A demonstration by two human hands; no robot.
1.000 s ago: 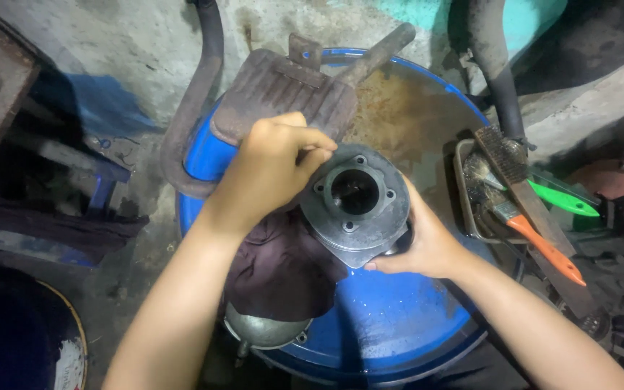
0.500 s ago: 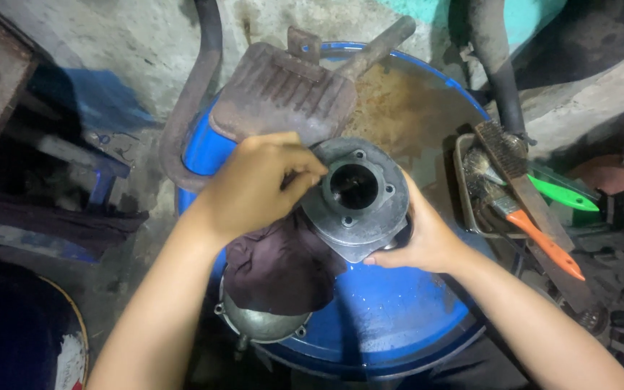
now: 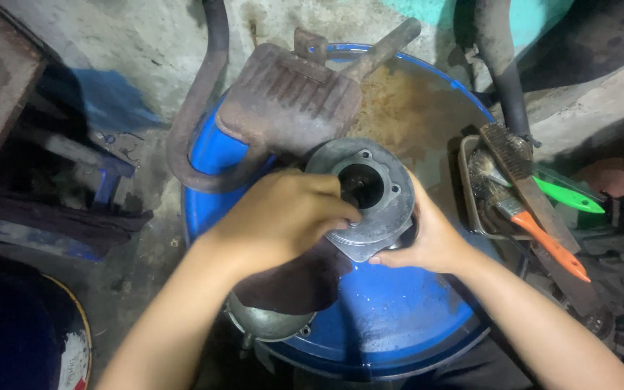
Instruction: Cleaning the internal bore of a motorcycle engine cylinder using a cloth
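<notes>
A grey metal engine cylinder point(image 3: 377, 189) with a round bore and bolt holes stands on the blue drum lid point(image 3: 391, 318). My right hand point(image 3: 427, 242) grips its right side from below. My left hand point(image 3: 283, 217) rests curled on its left edge, fingertips at the rim of the bore. A dark cloth point(image 3: 294, 278) lies under my left wrist, and whether the fingers pinch it is hidden.
A rusty exhaust muffler point(image 3: 287, 101) with a curved pipe lies across the drum's far side. A tray point(image 3: 471, 202) at the right holds a wire brush point(image 3: 525, 177) and brushes with orange point(image 3: 550, 242) and green point(image 3: 568, 196) handles. A round metal cover point(image 3: 269, 325) sits at the drum's near edge.
My left hand has slid from the cylinder's top left edge toward the bore. The view has shifted slightly; the cylinder stays held in my right hand.
</notes>
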